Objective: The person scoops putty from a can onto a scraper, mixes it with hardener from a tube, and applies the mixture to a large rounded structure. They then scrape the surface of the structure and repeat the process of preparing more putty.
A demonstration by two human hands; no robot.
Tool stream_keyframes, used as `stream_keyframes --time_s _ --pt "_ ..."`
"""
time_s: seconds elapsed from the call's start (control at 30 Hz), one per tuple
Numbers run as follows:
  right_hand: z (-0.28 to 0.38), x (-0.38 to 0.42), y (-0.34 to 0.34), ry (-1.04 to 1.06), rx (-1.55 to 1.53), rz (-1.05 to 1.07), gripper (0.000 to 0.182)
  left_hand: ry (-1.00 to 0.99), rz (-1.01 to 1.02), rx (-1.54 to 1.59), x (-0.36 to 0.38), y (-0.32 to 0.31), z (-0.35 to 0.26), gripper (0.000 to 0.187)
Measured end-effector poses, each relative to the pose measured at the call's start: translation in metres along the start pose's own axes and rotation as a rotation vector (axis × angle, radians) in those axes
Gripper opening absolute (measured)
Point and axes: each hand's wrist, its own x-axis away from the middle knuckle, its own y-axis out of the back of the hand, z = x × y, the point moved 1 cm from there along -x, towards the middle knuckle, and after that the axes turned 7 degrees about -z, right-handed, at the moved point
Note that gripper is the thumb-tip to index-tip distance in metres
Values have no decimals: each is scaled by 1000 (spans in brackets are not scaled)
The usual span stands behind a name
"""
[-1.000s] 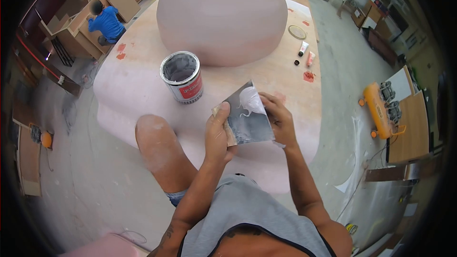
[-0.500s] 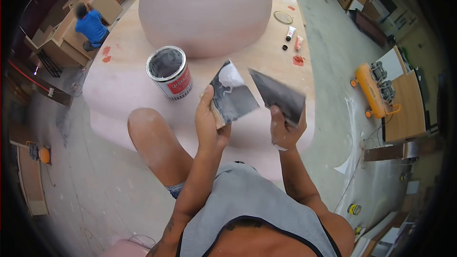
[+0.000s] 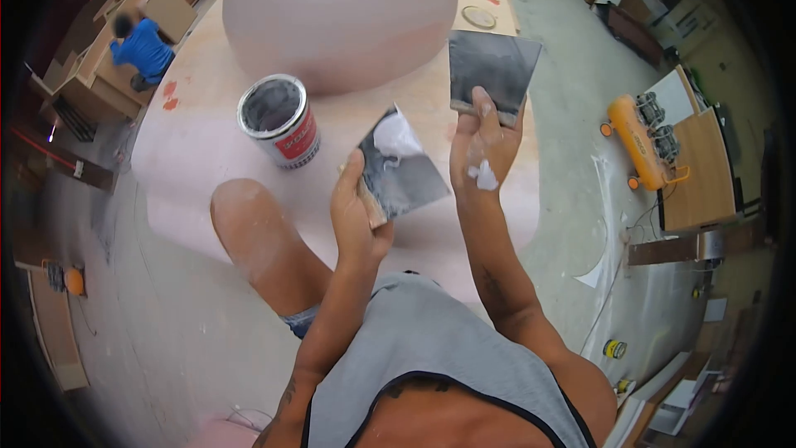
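Observation:
My left hand (image 3: 358,207) grips a putty scraper (image 3: 410,182) by its pale edge strip, with its wide grey blade facing up. A dab of whitish putty (image 3: 400,138) lies near that blade's upper corner. Farther right, my right hand (image 3: 489,145) holds a second putty scraper (image 3: 494,65) upright, thumb against its dark blade. White putty is smeared near the right wrist. The two blades are apart. Left of both hands stands an open metal can (image 3: 308,143) with a red label and grey residue inside.
A large pinkish rounded form (image 3: 340,21) rises from the pink-and-wood surface (image 3: 195,149). A ring-shaped lid (image 3: 479,17) lies beyond the right scraper. An orange air compressor (image 3: 634,145) stands at right; a person in blue (image 3: 145,51) crouches by cabinets at far left.
My right hand has moved up and away from the left scraper, turning its blade upright and now covering the small tubes. The left hand stays nearly in place. The view has shifted slightly.

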Motion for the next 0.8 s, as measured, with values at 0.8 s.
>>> stream_keyframes --time_s 0.8 --pt "-3 15 -38 -6 102 -72 55 0 22 -93 19 -7 16 36"
